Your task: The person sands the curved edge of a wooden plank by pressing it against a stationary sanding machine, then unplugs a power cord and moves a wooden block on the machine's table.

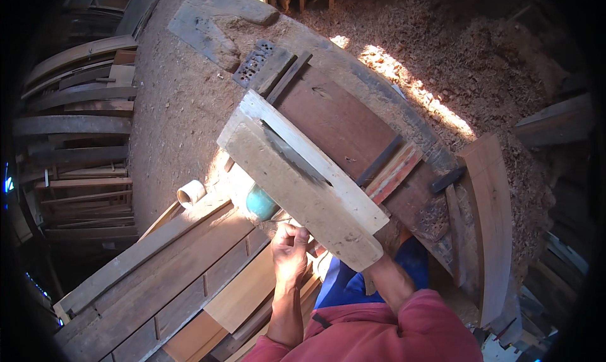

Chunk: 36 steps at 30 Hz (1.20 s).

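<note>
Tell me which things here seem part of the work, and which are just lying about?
Apparently in use: slotted wooden top, near the left hand; rounded teal object by its edge.

Probably lying about: brick with holes; pale cylinder; stacked planks at far left; wood shavings.

The right hand is hidden beneath the long, pale brown wooden board (303,188), only its bare forearm (386,280) showing at the near end, while anything held in the bare left hand (291,245) is too small to tell. The same board covers part of the rounded turquoise object (260,203), whose kind cannot be told. The long brown wooden planks (167,275) at near left and the red long-sleeved garment (391,337) are cut off by the near edge of the view, and the stacked timber (82,125) at left fades into the dark rim.
</note>
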Available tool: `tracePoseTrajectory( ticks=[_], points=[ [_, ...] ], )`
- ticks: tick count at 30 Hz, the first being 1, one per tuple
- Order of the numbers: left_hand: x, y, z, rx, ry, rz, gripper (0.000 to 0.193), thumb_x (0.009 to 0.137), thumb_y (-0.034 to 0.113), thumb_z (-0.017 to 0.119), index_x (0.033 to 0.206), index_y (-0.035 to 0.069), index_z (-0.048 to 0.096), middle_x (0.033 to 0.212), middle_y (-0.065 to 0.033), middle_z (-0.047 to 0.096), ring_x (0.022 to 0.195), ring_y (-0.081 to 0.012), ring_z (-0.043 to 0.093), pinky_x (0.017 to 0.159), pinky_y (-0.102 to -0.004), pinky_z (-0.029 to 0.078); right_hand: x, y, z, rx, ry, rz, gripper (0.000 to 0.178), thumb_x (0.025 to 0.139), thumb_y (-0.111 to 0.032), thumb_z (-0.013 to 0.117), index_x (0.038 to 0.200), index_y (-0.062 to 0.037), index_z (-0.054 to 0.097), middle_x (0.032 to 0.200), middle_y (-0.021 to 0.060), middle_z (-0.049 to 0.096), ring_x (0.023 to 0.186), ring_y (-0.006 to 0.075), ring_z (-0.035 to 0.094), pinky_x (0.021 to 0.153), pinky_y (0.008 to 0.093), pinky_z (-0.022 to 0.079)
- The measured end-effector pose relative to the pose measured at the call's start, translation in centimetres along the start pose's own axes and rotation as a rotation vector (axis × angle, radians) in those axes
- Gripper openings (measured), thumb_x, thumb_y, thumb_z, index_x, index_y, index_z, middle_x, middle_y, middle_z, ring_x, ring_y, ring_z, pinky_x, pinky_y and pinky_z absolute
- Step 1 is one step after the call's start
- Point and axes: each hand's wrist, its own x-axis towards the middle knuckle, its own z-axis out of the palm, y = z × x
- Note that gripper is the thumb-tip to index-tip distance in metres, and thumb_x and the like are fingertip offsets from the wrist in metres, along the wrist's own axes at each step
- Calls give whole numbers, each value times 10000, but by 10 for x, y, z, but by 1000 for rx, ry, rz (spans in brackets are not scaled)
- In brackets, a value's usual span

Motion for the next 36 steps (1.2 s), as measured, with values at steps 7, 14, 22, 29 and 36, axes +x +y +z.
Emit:
tracePoseTrajectory(
  ticks=[7, 14, 22, 29, 36],
  points=[
    [-4, 10, 10, -10, 14, -5, 274, 989, 222, 725, 833, 90, 541, 800, 17, 595, 748, -67, 511, 718, -239, 430, -11, -13, 13, -175, 25, -27, 209, 968, -140, 569, 1006, 22, 695, 866, 103, 716, 722, 124, 659, 645, 296, 521],
    [7, -2, -4, 55, -59, 36, 189, 1031, 160, 647, 898, 37, 594, 821, -45, 667, 715, -99, 570, 646, -261, 485, -214, -119, 108, -1173, 188, -327, 201, 969, -127, 564, 958, 26, 694, 799, 87, 703, 710, 127, 660, 649, 297, 524],
    [-7, 40, -4, 618, -60, 119, 259, 1018, 247, 578, 1012, 7, 676, 844, -134, 697, 782, -206, 640, 745, -363, 507, -242, -189, 99, -1893, 1051, -756, 379, 915, -100, 658, 1261, 22, 564, 1136, 258, 571, 1010, 429, 618, 877, 513, 501],
    [1, 33, -17, 603, -99, 269, 277, 962, 162, 524, 1111, 8, 700, 1007, -234, 712, 989, -372, 691, 906, -433, 519, -230, -197, 84, -1812, 1050, -687, 346, 848, -72, 679, 1165, 39, 596, 1098, 240, 555, 1036, 420, 596, 890, 512, 490],
    [4, 37, -28, 642, -170, 290, 296, 938, 134, 528, 1117, 10, 728, 1028, -191, 708, 1013, -327, 686, 933, -398, 512, -254, -182, 101, -1678, 925, -867, 291, 848, -77, 663, 1105, 18, 565, 1026, 239, 574, 986, 423, 601, 829, 508, 486]
  ],
)
